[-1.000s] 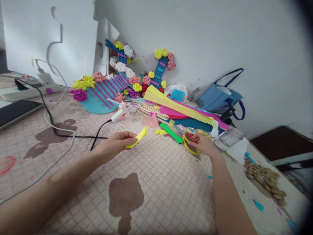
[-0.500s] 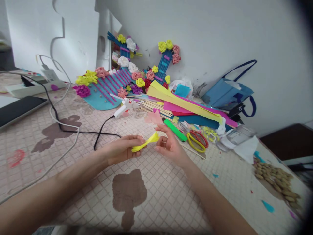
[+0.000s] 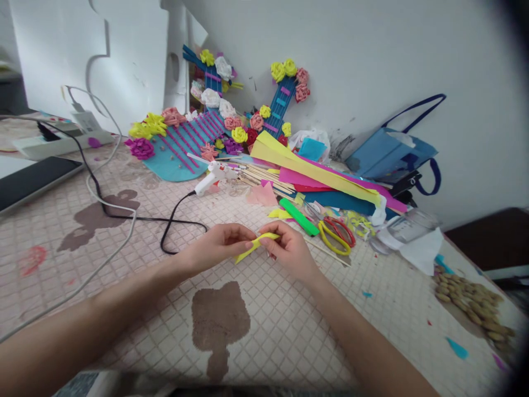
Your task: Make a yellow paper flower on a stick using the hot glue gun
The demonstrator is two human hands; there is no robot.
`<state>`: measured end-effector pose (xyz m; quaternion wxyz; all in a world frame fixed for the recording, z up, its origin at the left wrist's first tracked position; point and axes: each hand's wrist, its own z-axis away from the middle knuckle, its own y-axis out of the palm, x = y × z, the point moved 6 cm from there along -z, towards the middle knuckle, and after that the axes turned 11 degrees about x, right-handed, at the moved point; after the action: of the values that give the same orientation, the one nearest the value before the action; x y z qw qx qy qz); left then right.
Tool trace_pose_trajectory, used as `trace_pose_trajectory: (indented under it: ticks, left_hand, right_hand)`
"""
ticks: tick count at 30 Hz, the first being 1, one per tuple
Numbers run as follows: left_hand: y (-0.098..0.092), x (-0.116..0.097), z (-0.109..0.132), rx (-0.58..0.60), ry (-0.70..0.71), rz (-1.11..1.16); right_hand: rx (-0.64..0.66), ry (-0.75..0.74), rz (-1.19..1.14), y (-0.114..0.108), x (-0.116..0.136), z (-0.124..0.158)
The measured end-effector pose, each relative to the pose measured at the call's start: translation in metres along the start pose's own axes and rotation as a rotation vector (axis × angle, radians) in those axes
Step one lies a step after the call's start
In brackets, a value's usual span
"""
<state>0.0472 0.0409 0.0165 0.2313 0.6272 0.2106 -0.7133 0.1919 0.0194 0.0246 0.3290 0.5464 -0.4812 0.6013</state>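
A yellow strip of crepe paper (image 3: 247, 253) is stretched between both hands above the table. My left hand (image 3: 219, 246) pinches it near the middle, thumb on top. My right hand (image 3: 290, 251) is closed on its right end, with the thumb pressed over the strip. The hands almost touch at the fingertips, and some of the paper is hidden by the fingers. Just beyond the right hand lie another yellow paper piece (image 3: 279, 213), a green utility knife (image 3: 298, 216) and yellow-handled scissors (image 3: 334, 241).
A white glue gun (image 3: 212, 176) with a black cord rests behind the hands. Further back are a paper guitar (image 3: 176, 160) with paper roses, thin sticks (image 3: 264, 175) and coloured crepe sheets (image 3: 314, 162). Nuts in shells (image 3: 471, 303) lie at right, a blue bag (image 3: 388, 151) behind.
My right hand has closed on the strip's right end after being apart from it. The yellow paper has gone from bunched to flatter. A yellow piece now shows beside the green knife.
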Motion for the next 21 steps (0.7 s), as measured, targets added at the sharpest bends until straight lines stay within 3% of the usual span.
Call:
trace_pose_trajectory:
  ticks: [9, 14, 21]
  left_hand:
    - [0.000, 0.002, -0.001, 0.006, -0.027, -0.113]
    - [0.002, 0.004, -0.003, -0.055, -0.059, -0.108]
    - [0.005, 0.009, -0.001, 0.013, -0.129, 0.144]
  right_hand:
    - [0.014, 0.033, -0.051, 0.004, 0.001, 0.001]
    - [0.004, 0.025, 0.009, 0.008, 0.001, 0.004]
    - [0.129, -0.004, -0.122, 0.013, 0.006, 0.004]
